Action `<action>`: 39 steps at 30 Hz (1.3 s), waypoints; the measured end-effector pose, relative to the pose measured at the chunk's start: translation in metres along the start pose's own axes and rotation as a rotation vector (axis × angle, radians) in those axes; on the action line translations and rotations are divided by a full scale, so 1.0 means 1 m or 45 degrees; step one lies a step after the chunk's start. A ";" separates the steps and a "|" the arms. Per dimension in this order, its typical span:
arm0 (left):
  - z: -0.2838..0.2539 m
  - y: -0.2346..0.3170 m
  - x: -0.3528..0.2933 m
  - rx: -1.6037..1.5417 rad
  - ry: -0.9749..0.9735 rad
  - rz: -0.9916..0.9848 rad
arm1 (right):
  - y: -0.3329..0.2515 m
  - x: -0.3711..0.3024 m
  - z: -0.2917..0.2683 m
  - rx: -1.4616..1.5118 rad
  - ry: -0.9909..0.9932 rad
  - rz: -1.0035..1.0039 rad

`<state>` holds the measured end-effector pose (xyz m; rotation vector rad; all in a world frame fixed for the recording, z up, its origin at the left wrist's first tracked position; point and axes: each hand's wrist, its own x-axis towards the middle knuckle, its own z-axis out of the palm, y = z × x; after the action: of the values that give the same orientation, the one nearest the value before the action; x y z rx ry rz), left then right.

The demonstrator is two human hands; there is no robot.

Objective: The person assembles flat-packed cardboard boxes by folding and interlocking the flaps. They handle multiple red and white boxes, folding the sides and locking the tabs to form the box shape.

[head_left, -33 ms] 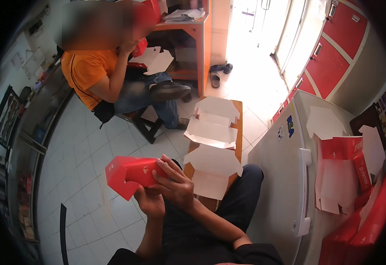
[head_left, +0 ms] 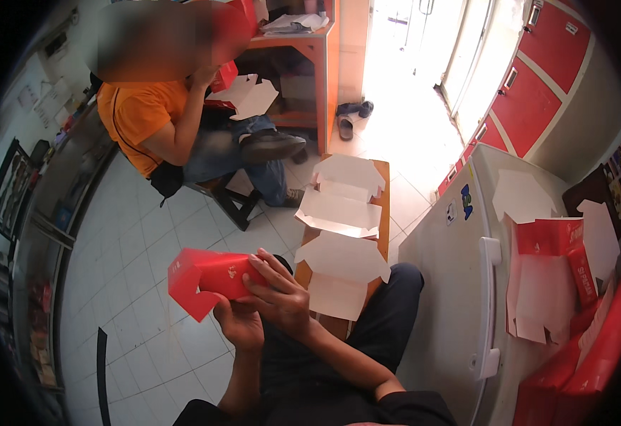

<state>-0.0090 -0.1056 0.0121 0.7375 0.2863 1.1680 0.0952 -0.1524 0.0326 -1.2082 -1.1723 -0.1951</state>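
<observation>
In front of my lap I hold a red cardboard box [head_left: 214, 275], folded into shape, with a pointed flap at its far-left end. My left hand [head_left: 242, 328] grips its lower near side, thumb upward at the edge. The fingers of my right hand [head_left: 280, 298] lie bent across the box's right end, pressing on it. Beyond my knees, white-sided unfolded cartons [head_left: 340, 211] lie on a narrow wooden bench [head_left: 385, 186]. The underside of the held box and some of my left fingers are hidden.
A person in an orange shirt [head_left: 155, 113] sits on a dark stool [head_left: 231, 206] at the upper left, holding a red carton. On the right, a white chest freezer [head_left: 442, 284] bears several red cartons [head_left: 555, 238]. Sandals [head_left: 346, 128] lie near the bright doorway.
My hands and the red box have shifted very slightly to the left; my grip on it stays much the same.
</observation>
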 end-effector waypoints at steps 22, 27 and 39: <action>-0.025 0.060 0.014 1.217 -0.278 -0.447 | 0.039 -0.013 -0.004 0.194 -0.453 0.816; -0.038 0.055 0.018 1.304 -0.257 -0.410 | 0.038 -0.015 -0.003 0.271 -0.482 0.862; -0.034 0.050 0.020 1.545 -0.196 -0.335 | 0.037 -0.013 0.003 0.399 -0.166 0.735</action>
<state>-0.0570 -0.0655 0.0238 1.7647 0.9632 0.5856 0.1123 -0.1409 -0.0005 -1.2378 -0.8782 0.4897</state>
